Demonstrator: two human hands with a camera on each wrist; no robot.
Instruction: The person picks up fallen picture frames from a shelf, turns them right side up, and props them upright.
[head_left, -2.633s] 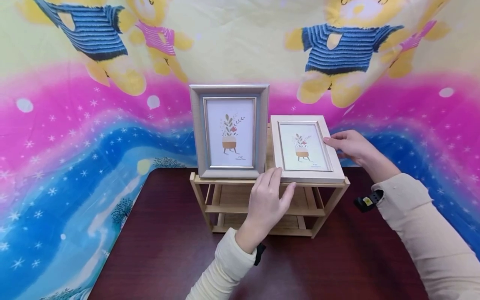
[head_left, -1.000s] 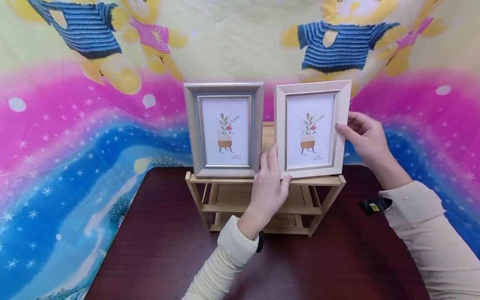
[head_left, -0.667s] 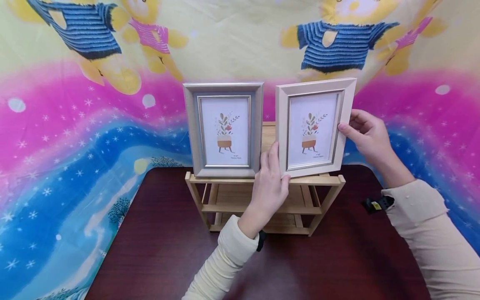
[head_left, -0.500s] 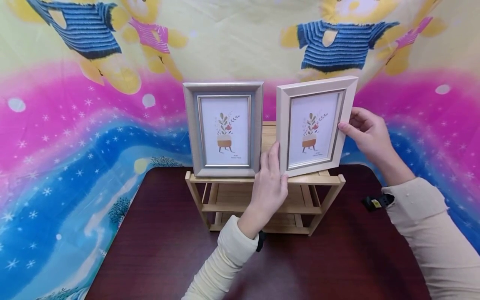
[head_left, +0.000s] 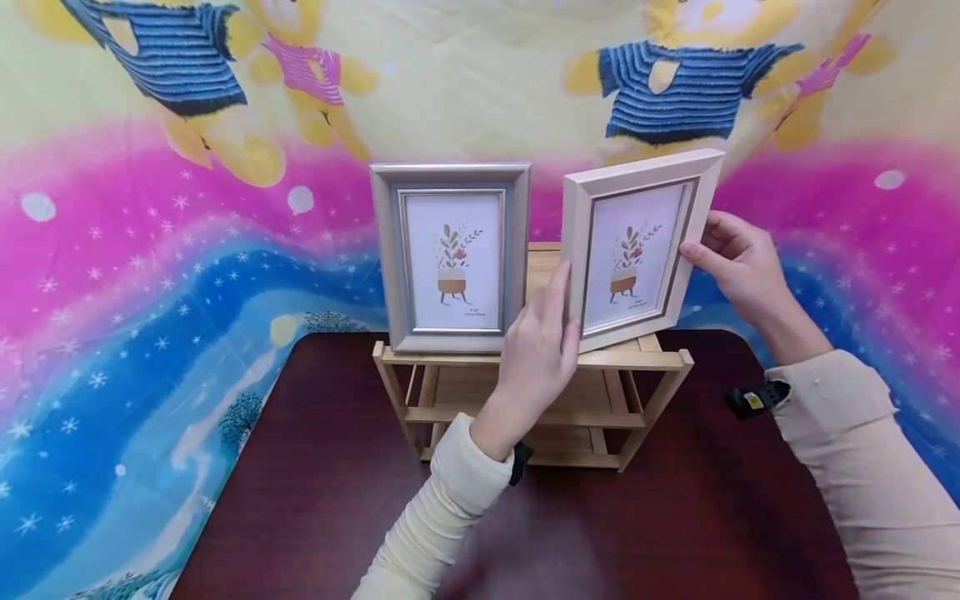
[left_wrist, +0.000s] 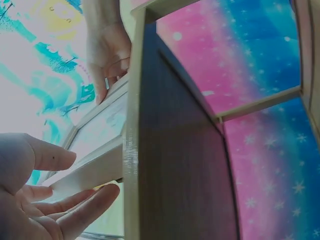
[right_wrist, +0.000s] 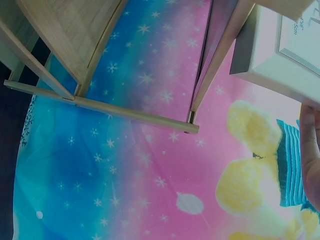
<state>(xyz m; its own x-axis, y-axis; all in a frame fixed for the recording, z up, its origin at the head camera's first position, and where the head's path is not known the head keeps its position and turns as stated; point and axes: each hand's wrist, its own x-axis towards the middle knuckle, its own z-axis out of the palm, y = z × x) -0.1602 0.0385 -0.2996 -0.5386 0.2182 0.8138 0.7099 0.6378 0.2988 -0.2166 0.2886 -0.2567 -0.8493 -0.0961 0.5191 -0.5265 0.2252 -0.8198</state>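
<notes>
A cream picture frame (head_left: pixel 637 250) stands at the right of a wooden rack's top shelf, turned at an angle so its face points left. My right hand (head_left: pixel 738 262) pinches its right edge, thumb on the front and fingers behind. My left hand (head_left: pixel 536 354) is at its lower left edge with fingers extended upward. In the left wrist view, thumb and fingers of the left hand (left_wrist: pixel 30 190) are spread apart around the frame's side (left_wrist: pixel 95 170). Left of it stands a grey-silver picture frame (head_left: pixel 450 250) with the same plant print, facing forward.
The light wooden rack (head_left: pixel 637 360) has lower tiers beneath the frames and stands on a dark red-brown table (head_left: pixel 300 467). Behind hangs a backdrop cloth (head_left: pixel 262 308) with bears and snowflakes. A black strap (head_left: pixel 753 400) is on the right wrist.
The cream frame was raised from lying back to upright, then turned to face left, its left edge shifting right. My right hand rose with it; the left hand moved slightly up.
</notes>
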